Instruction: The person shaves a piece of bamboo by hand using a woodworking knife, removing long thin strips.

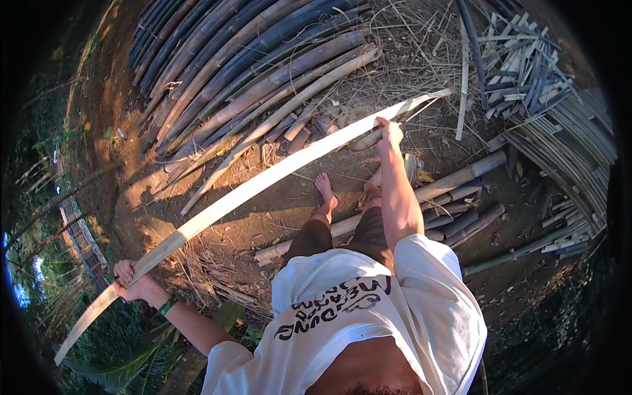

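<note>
A long, pale split bamboo strip stretches slantwise across the view, from the lower left to the upper right. Near its lower left end, my left hand is closed around it, fingers wrapped over the edge. My right hand, arm stretched forward, grips the strip close to its far right end. Past that hand the tip looks split, with a thin sliver standing apart from it. The strip is held up above the ground, its near left end reaching out beyond my left hand.
Dark bamboo poles lie stacked at the far left. Cut strips are heaped at the far right, with a stack of long slats nearer. Behind my feet lies a bamboo pole beside short pieces. Dry shavings litter the dirt.
</note>
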{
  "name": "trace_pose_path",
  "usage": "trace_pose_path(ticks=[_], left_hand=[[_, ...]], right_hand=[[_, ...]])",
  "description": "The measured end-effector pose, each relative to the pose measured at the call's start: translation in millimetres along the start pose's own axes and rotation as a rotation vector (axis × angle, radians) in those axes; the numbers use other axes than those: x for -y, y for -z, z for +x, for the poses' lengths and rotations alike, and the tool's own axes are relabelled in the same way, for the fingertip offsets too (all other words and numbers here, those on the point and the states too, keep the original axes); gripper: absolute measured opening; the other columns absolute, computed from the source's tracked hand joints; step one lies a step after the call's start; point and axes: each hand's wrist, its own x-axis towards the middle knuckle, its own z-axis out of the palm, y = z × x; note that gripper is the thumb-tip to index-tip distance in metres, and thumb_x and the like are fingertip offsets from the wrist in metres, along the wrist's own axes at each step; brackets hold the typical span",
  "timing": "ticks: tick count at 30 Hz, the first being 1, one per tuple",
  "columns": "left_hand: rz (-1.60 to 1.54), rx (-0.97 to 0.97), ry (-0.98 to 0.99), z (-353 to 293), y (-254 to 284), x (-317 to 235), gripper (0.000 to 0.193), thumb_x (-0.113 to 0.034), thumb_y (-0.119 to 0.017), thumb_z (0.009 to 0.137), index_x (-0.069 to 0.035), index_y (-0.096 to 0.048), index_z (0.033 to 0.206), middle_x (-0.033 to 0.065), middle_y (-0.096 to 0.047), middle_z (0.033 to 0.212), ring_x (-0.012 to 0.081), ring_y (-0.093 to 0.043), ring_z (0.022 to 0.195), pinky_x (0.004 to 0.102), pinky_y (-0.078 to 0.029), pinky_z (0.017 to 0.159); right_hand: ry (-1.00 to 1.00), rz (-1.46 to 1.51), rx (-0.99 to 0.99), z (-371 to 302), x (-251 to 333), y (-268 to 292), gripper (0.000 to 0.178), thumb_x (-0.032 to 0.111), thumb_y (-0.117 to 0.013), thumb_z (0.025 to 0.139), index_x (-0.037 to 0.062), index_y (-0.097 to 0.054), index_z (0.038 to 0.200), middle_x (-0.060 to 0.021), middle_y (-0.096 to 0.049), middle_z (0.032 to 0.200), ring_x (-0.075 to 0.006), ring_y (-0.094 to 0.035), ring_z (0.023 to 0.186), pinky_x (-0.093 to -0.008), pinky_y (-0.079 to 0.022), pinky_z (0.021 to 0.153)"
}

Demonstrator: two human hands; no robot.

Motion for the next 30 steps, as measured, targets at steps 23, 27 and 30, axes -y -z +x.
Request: trace_pose_path(ticks=[23, 27, 30], left_hand=[[0.176, -1.258, 0.536, -131.5, 502.0, 26.5, 0.054, -0.035, -0.052, 0.101, -0.002, -0.038, 0.142, 0.0202, -0.048, 0.140, 0.0359, -0.048, 0.130, 0.0535, -0.040, 0.110], [0.862, -1.436, 0.839, -105.5, 427.1, 31.6, 0.066, -0.044, -0.058, 0.097, 0.002, -0.040, 0.141, 0.0219, -0.053, 0.134, 0.0348, -0.054, 0.123, 0.0507, -0.046, 0.101], [1.419, -0.955, 0.705, -74.4, 343.6, 56.7, 0.072, -0.047, -0.061, 0.095, 0.004, -0.041, 0.141, 0.0222, -0.055, 0.134, 0.0318, -0.056, 0.122, 0.0443, -0.044, 0.102]], right_hand=[[0.914, -0.037, 0.184, -395.6, 84.0, -5.9, 0.027, -0.007, -0.077, 0.074, 0.0013, -0.060, 0.093, -0.0082, -0.065, 0.091, -0.0212, -0.064, 0.085, -0.0358, -0.054, 0.078], [1.075, -0.095, 0.238, -442.5, 54.2, -23.3, 0.026, -0.001, -0.079, 0.076, 0.0052, -0.057, 0.087, -0.0024, -0.061, 0.081, -0.0149, -0.060, 0.075, -0.0313, -0.050, 0.071], [1.130, -0.188, 0.179, -467.8, 25.3, -34.1, 0.025, 0.002, -0.080, 0.077, 0.0051, -0.057, 0.087, -0.0006, -0.059, 0.079, -0.0119, -0.056, 0.072, -0.0286, -0.047, 0.068]])
